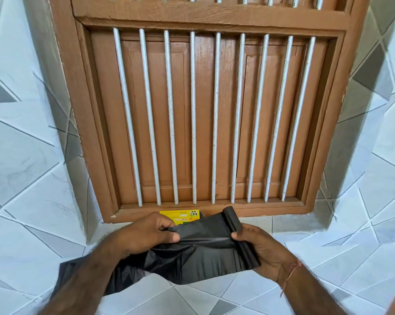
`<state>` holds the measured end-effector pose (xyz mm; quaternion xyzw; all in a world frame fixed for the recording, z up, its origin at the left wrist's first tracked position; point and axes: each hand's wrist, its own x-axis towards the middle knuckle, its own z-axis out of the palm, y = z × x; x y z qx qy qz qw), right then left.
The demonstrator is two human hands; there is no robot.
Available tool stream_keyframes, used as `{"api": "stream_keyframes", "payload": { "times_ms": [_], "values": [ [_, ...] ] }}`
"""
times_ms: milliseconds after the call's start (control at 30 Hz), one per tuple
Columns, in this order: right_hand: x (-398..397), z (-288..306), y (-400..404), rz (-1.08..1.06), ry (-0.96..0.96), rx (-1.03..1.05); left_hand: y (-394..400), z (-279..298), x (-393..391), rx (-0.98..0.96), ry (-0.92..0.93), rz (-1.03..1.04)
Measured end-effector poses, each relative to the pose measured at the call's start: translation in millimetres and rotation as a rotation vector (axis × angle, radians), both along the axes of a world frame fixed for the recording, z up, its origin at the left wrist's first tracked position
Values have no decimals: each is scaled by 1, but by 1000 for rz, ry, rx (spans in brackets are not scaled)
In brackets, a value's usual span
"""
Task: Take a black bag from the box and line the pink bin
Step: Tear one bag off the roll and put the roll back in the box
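A black plastic bag (205, 248) is stretched between both hands in front of a window sill. My left hand (144, 233) pinches its upper left edge between thumb and fingers. My right hand (262, 248) grips the rolled part at the bag's right end, which sticks up above my thumb. The loose end of the bag hangs down to the lower left, under my left forearm. A yellow box (180, 215) lies on the sill just behind my left hand, partly hidden by it. The pink bin is not in view.
A brown wooden window frame (94, 133) with closed shutters and several white vertical bars (193, 114) fills the wall ahead. White and grey tiled walls (28, 155) stand on both sides and below the sill.
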<state>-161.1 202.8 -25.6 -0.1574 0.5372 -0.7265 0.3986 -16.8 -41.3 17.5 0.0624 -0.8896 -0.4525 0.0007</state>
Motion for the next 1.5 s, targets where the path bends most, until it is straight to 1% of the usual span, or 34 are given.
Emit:
{"api": "stream_keyframes", "payload": {
  "times_ms": [100, 167, 200, 267, 300, 333, 367, 433, 500, 533, 600, 633, 700, 800, 933, 1000, 1033, 1167, 1233, 1333, 1400, 1500],
  "values": [
    [0, 1, 0, 10, -12, -15, -13, 7, 7, -76, 4, 3],
    [3, 4, -1, 19, 48, 30, -19, 11, 12, -113, -19, -3],
    [3, 4, -3, 3, 84, 62, -21, 12, 14, -177, -50, -8],
    [5, 5, -9, -41, 161, 126, -21, 14, 16, -391, -137, 12],
    [8, 7, -13, -54, 202, 148, -20, 15, 16, -481, -150, 33],
    [10, 7, -17, -58, 239, 158, -16, 14, 13, -507, -125, 68],
    [13, 9, -21, -47, 265, 162, -8, 14, 9, -459, -71, 104],
    [20, 13, -27, 10, 285, 154, 11, 10, -3, -213, 48, 130],
    [23, 19, -28, 78, 255, 115, 37, 4, -16, 60, 63, 28],
    [23, 20, -27, 93, 224, 83, 45, -1, -22, 158, 77, 12],
    [16, 20, -21, 75, 150, 30, 52, -7, -27, 299, 116, 65],
    [12, 19, -16, 63, 122, 19, 51, -7, -26, 323, 119, 76],
    [6, 15, -7, 51, 98, 12, 48, -2, -24, 280, 88, 39],
    [3, 8, -1, 56, 114, 46, 47, 12, -21, 150, 35, -32],
    [6, 4, -11, 17, 142, 108, 45, 24, -25, 5, 23, -86],
    [6, 4, -16, -57, 173, 134, 43, 25, -26, -19, 19, -97],
    [7, 5, -16, -74, 152, 118, 41, 26, -25, -32, 19, -94],
    [2, 5, -9, -64, -7, 61, 27, 29, -18, -62, 8, -53],
    [0, 6, -6, -45, 7, 53, 24, 32, -14, -55, -6, -59],
    [1, 8, -12, -29, 93, 8, 19, 36, -13, -87, -21, -54],
    [3, 11, -17, -71, 136, 38, 15, 36, -14, -108, -36, -58],
    [1, 14, -17, -157, 97, 88, 7, 36, -15, -87, -46, -55]
  ]
}}
